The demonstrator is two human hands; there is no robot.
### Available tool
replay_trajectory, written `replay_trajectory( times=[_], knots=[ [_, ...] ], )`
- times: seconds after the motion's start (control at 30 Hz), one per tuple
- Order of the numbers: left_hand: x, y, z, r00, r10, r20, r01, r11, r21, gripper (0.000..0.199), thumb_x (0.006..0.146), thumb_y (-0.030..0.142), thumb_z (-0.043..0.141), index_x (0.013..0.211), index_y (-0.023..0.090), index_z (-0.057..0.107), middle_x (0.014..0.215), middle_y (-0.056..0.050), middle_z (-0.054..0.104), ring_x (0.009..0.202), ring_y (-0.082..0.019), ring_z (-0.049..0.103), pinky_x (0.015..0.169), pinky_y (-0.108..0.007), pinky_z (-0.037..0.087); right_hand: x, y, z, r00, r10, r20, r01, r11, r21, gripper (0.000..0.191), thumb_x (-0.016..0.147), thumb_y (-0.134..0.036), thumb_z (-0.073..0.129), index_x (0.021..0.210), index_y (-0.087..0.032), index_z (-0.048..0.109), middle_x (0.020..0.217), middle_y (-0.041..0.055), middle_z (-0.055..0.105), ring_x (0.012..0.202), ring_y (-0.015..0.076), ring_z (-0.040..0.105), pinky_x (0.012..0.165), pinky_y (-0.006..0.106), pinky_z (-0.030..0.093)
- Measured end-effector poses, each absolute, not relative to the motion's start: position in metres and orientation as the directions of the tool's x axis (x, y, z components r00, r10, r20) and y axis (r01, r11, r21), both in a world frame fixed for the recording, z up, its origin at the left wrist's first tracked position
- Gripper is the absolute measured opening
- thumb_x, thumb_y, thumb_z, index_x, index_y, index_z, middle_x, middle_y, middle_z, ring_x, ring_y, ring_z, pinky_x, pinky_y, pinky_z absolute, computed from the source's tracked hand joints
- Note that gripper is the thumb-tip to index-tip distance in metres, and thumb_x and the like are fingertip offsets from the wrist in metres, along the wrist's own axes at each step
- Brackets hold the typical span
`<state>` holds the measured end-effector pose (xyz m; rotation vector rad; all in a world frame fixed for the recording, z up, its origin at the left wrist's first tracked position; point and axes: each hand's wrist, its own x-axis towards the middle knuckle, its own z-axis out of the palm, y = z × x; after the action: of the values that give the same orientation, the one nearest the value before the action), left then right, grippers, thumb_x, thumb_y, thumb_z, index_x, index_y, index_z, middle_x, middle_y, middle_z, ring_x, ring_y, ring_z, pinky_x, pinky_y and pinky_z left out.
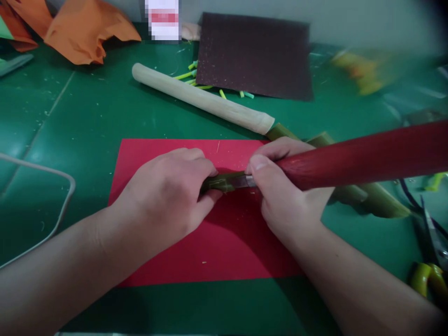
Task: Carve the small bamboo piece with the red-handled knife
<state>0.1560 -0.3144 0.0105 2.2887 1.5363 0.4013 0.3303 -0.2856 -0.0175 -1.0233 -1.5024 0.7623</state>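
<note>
My left hand (168,196) is closed around a short dark green stalk piece (224,182), pressing it down over a red sheet (231,247). From the right, my right hand (287,196) grips a carving tool (367,156) close to its metal end. Its thick red handle slants up over the wrist and out of the frame. The narrow metal tip touches the green piece just beside my left fingertips. How far it cuts in, I cannot tell. Part of the green piece is hidden inside my left hand.
Behind the sheet lies a pale peeled stick (203,98). Several yellow-green sticks poke out under a dark brown sheet (254,56). Green stalk strips (385,200) and yellow-handled scissors (423,277) lie right. A white cable (66,205) lies left; crumpled orange paper (84,32) sits behind.
</note>
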Motion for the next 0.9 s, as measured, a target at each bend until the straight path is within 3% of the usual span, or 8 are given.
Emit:
replay_trajectory(
  times=[0.3,0.43,0.9],
  knots=[
    [0.1563,-0.3131,0.0104,0.375,0.926,0.044,0.817,-0.352,0.456,0.018,0.09,0.031,0.058,0.095,0.016,0.068,0.093,-0.007,0.068,0.087,-0.022,0.064,0.076,-0.035,0.05,0.3283,-0.2816,-0.0134,-0.095,0.879,0.468,0.184,0.478,-0.859,0.024,0.076,-0.008,0.064,0.06,-0.025,0.055,0.059,-0.0032,0.057,0.054,0.0129,0.056,0.052,0.029,0.049],
    [0.1558,-0.3119,0.0108,0.382,0.923,0.044,0.816,-0.359,0.453,0.019,0.089,0.03,0.058,0.095,0.016,0.069,0.092,-0.008,0.068,0.087,-0.022,0.064,0.077,-0.034,0.049,0.3272,-0.2805,-0.0167,-0.037,0.851,0.524,0.171,0.522,-0.836,0.021,0.075,-0.009,0.063,0.062,-0.024,0.056,0.06,-0.0037,0.06,0.056,0.0126,0.059,0.054,0.028,0.05],
    [0.1575,-0.3081,0.0148,0.344,0.939,-0.02,0.836,-0.297,0.461,0.018,0.088,0.033,0.059,0.09,0.019,0.07,0.09,-0.005,0.069,0.081,-0.021,0.063,0.067,-0.031,0.044,0.3262,-0.2811,-0.0149,-0.022,0.859,0.511,0.171,0.507,-0.845,0.022,0.075,-0.009,0.061,0.06,-0.023,0.057,0.059,-0.0029,0.059,0.056,0.0122,0.06,0.051,0.027,0.05]
  ],
)
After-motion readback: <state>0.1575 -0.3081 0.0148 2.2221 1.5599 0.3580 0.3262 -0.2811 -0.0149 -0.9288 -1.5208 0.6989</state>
